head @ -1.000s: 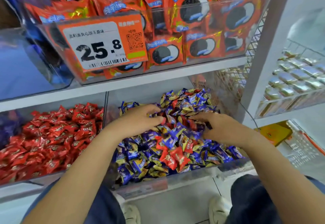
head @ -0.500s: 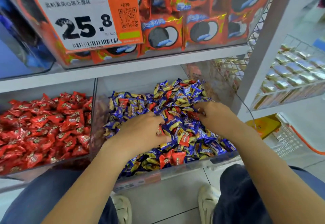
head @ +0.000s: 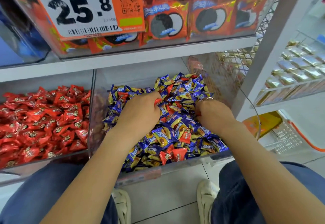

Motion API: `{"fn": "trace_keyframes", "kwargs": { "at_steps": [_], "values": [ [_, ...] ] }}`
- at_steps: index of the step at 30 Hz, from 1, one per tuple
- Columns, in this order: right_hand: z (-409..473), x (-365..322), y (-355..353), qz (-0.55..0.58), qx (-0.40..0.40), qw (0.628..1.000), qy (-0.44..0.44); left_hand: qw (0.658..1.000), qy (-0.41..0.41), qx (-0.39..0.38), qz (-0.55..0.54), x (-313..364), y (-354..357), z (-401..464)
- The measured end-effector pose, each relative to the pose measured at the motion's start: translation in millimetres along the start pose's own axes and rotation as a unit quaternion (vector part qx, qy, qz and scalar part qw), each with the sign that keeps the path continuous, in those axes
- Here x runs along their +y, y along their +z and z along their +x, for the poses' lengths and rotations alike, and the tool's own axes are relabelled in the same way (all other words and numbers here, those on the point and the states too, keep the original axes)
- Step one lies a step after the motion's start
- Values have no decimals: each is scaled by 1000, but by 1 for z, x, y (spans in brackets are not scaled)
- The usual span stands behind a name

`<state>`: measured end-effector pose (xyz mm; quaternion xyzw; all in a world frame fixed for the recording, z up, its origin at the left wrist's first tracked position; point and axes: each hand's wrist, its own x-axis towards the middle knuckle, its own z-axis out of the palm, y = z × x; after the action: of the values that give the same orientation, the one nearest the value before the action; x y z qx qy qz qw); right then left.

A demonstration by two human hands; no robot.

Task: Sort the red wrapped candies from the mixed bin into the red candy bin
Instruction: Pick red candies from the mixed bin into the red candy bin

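In head view, low on the shelf: mixed bin (head: 98,118), clear-walled, heaped with blue-and-yellow wrapped candies (head: 163,136) plus scattered red wrapped candies (head: 184,135). Both hands buried in the heap, backs up. Left hand (head: 140,111) mid-heap, fingers curled, pinching a red wrapper (head: 157,100) at the fingertips. Right hand (head: 214,114) toward the right wall, fingers curled down into the candies, ring (head: 209,98) on one finger; a bit of red at its lower edge, cannot tell whether anything is actually gripped. More red pieces loose near the front wall (head: 173,155) and near the back left of the pile (head: 122,96). Just left, wall to wall with the mixed bin: red candy bin (head: 44,161), filled with red pieces only. Shelf above: clear bin of orange cookie packs (head: 167,23), price tag (head: 79,11) reading 25.8 on its front. Far right, separate rack with silver and gold foil packs (head: 299,65); orange-rimmed wire basket (head: 290,136) on the floor below it. Bottom of frame: knees in dark trousers (head: 246,197), white shoes (head: 205,194) on the tiled floor.
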<state>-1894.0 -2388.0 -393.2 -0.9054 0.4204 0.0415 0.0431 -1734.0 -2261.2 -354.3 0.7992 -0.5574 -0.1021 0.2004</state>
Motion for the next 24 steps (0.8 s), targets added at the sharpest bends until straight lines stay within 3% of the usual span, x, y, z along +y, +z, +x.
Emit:
{"fn": "trace_keyframes", "kwargs": {
  "at_steps": [5,9,11,13,15,20,24],
  "values": [
    [-4,3,-5,52,73,996,15,997,-12,-64,50,3,8,10],
    [-15,6,-21,142,136,981,-9,999,-5,7,52,4,14,18],
    [-24,1,-28,183,101,977,-52,1000,3,-20,10,5,17,22],
    [-32,-7,-30,204,25,974,-96,994,22,-102,25,6,21,24],
    [-37,-12,-28,196,-26,974,-110,985,35,-160,64,6,25,23],
    [-46,-2,-28,75,-108,990,-59,970,50,-209,115,5,29,25],
    [-43,3,-22,-9,-6,1000,-21,972,52,-164,161,8,32,23]
  ]
}}
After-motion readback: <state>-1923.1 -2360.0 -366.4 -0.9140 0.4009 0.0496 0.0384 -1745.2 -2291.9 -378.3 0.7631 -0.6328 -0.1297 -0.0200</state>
